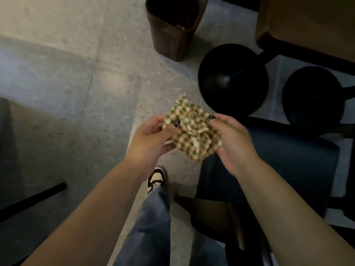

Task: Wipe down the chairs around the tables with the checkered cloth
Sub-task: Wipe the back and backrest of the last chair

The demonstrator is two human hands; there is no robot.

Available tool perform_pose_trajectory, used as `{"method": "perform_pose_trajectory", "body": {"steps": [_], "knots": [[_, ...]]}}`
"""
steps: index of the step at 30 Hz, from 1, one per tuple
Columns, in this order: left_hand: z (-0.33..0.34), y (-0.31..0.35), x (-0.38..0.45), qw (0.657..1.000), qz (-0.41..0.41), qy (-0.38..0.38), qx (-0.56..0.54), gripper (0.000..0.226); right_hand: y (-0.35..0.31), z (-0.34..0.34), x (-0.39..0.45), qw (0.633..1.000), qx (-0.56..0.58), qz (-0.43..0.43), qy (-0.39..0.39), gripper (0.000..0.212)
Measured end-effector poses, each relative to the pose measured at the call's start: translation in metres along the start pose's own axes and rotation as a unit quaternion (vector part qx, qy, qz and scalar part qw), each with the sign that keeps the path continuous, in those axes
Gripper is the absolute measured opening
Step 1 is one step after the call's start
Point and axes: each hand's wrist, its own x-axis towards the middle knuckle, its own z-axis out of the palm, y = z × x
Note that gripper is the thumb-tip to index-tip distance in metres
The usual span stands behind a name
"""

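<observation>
A person's left hand [151, 135] and right hand [233, 139] pinch a crumpled green-and-cream checkered cloth [192, 131] between them, above a dark blue padded chair seat [288, 160]. Beyond stand two round black pedestal bases [232, 79] and a brown woven bin [172, 35] on speckled grey floor tiles [67, 73].

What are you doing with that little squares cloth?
A person is standing on a tiled floor and holding the checkered cloth in the air with both hands. The left hand pinches one edge and the right hand grips the other side, as if folding or bunching it. A dark blue chair sits just below to the right, not yet being wiped.
</observation>
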Motion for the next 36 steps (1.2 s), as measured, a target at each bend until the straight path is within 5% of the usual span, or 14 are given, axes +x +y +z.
{"method": "perform_pose_trajectory", "body": {"steps": [5,8,15,23,26,27,29,32,34,36], "knots": [[-0.015,0.017,0.01,0.998,0.034,-0.036,0.026,0.013,0.007,0.025,0.01,0.975,-0.159,-0.086,-0.125,0.044],[-0.025,0.022,0.011,0.996,0.025,-0.044,0.078,0.011,0.013,0.03,0.018,0.971,-0.199,-0.079,-0.104,0.016],[-0.03,0.017,0.006,0.921,0.111,0.037,0.371,0.016,0.026,0.009,0.036,0.994,-0.101,0.029,0.04,0.02],[0.002,-0.005,-0.003,0.934,0.163,0.049,0.314,0.029,0.047,-0.012,0.03,0.992,0.021,0.116,-0.043,0.014],[0.013,-0.012,-0.007,0.892,0.238,0.021,0.384,0.028,0.052,-0.022,0.026,0.996,-0.072,0.017,-0.044,0.052],[0.017,-0.014,-0.007,0.864,0.269,0.012,0.425,0.026,0.051,-0.029,0.025,0.982,-0.169,-0.082,-0.02,0.071],[0.021,-0.019,-0.005,0.81,0.316,-0.008,0.494,0.023,0.049,-0.044,0.025,0.877,-0.379,-0.295,-0.012,0.091],[0.028,-0.027,-0.005,0.77,0.344,-0.03,0.537,0.019,0.041,-0.06,0.031,0.731,-0.509,-0.45,-0.068,0.047],[0.029,-0.031,-0.006,0.758,0.344,-0.045,0.553,0.015,0.036,-0.067,0.035,0.711,-0.519,-0.464,-0.096,0.017],[0.025,-0.033,-0.004,0.734,0.328,-0.071,0.59,0.013,0.029,-0.074,0.037,0.748,-0.481,-0.441,-0.125,0.013]]}}
